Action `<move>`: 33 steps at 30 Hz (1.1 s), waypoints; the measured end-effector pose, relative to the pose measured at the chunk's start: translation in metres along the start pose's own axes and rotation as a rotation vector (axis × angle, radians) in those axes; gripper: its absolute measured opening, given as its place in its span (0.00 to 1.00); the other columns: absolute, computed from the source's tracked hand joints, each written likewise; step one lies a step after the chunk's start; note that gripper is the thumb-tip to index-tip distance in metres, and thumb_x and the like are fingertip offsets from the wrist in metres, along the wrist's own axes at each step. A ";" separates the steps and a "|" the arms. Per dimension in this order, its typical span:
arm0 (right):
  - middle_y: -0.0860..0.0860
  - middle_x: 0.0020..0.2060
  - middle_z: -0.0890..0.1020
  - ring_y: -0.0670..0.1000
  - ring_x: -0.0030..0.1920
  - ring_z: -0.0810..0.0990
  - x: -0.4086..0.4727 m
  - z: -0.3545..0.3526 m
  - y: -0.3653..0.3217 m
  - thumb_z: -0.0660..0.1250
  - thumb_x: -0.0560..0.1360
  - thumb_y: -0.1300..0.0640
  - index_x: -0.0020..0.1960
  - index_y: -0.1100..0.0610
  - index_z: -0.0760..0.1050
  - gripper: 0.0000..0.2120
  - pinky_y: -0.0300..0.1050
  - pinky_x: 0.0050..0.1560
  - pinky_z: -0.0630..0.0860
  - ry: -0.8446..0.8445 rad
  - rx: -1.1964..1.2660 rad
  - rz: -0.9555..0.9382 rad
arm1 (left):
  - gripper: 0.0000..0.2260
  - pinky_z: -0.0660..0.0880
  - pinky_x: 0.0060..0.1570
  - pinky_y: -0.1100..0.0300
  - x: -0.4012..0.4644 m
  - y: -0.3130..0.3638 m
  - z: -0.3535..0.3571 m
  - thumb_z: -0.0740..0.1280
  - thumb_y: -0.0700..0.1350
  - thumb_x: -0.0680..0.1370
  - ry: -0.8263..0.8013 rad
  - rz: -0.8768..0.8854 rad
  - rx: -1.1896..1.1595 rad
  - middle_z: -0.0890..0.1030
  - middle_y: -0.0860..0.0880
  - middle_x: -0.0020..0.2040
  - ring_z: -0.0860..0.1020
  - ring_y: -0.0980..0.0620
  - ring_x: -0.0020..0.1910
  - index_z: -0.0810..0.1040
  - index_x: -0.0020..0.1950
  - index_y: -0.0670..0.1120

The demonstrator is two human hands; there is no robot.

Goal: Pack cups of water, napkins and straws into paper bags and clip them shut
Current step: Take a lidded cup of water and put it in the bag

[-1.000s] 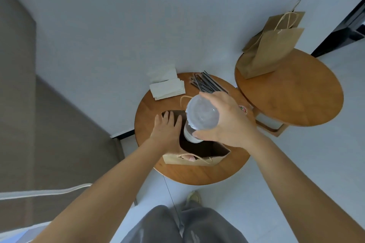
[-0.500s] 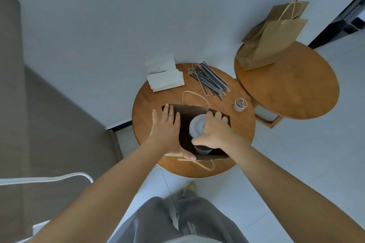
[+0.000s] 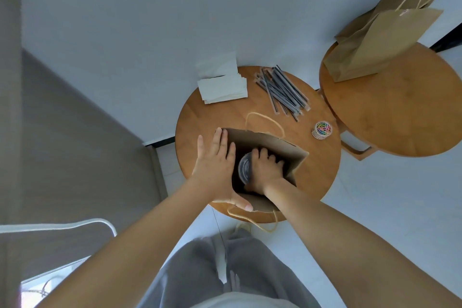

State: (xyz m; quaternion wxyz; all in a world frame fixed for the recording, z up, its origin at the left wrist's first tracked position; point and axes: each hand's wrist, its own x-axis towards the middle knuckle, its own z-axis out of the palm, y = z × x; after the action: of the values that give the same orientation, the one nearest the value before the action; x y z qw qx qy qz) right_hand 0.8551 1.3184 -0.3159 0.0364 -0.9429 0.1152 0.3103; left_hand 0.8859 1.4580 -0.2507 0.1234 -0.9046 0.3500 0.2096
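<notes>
- White rail (image 3: 57, 224): curved, at the lower left edge, well to the left of both hands.
- Left hand (image 3: 217, 162): fingers straight and spread, palm flat against the left wall of the open paper bag (image 3: 280, 150), thumb hooked over the near rim; this grip holds nothing closed in it, it only presses the bag wall outward.
- Napkins (image 3: 222, 87): a pale stack at the far left part of the round tabletop (image 3: 200, 122), beyond the left hand and well apart from it.
- Cup (image 3: 244, 167): clear, lidded, down inside the open paper bag, just right of the left hand's fingers and touching the right hand.
- Right hand (image 3: 265, 170): reaches down into the bag, fingers curled over the top and side of the cup; the grip is closed round the cup.
- Straws (image 3: 282, 91): dark wrapped bundle fanned on the tabletop, beyond the right hand, apart from the bag.
- Bag handles: one cord loop lies on the far side of the bag, one hangs over the near tabletop edge.
- Jar of coloured clips (image 3: 322, 130): small, clear, to the right of and beyond the right hand, near the tabletop's right edge.
- Second tabletop (image 3: 400, 117): round, further right; two flat paper bags (image 3: 385, 40) lean at its far side against the wall.
</notes>
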 end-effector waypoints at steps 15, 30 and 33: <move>0.60 0.68 0.61 0.61 0.66 0.66 0.024 0.024 -0.015 0.71 0.68 0.42 0.74 0.57 0.48 0.46 0.52 0.61 0.69 0.012 -0.005 -0.120 | 0.66 0.34 0.66 0.33 -0.003 0.002 -0.004 0.53 0.83 0.53 -0.025 -0.004 0.003 0.37 0.35 0.75 0.30 0.37 0.72 0.40 0.76 0.40; 0.54 0.54 0.76 0.56 0.53 0.76 -0.068 -0.077 0.004 0.59 0.78 0.51 0.61 0.56 0.70 0.14 0.49 0.46 0.73 0.111 0.115 -0.198 | 0.32 0.45 0.72 0.41 -0.004 -0.019 -0.019 0.59 0.57 0.79 0.071 -0.031 -0.274 0.45 0.44 0.78 0.39 0.45 0.76 0.51 0.77 0.44; 0.51 0.43 0.73 0.53 0.42 0.72 -0.113 -0.099 0.022 0.57 0.79 0.53 0.48 0.55 0.71 0.07 0.44 0.38 0.66 0.244 0.108 -0.151 | 0.27 0.47 0.72 0.41 -0.008 -0.022 -0.027 0.59 0.52 0.80 0.064 -0.011 -0.339 0.50 0.45 0.78 0.44 0.45 0.77 0.56 0.76 0.45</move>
State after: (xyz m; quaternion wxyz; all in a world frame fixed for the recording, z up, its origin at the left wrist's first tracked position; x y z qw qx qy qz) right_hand 0.8188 1.3056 -0.1692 0.0959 -0.9763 0.0642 0.1832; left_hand 0.9032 1.4687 -0.2216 -0.0412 -0.9206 0.3084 0.2359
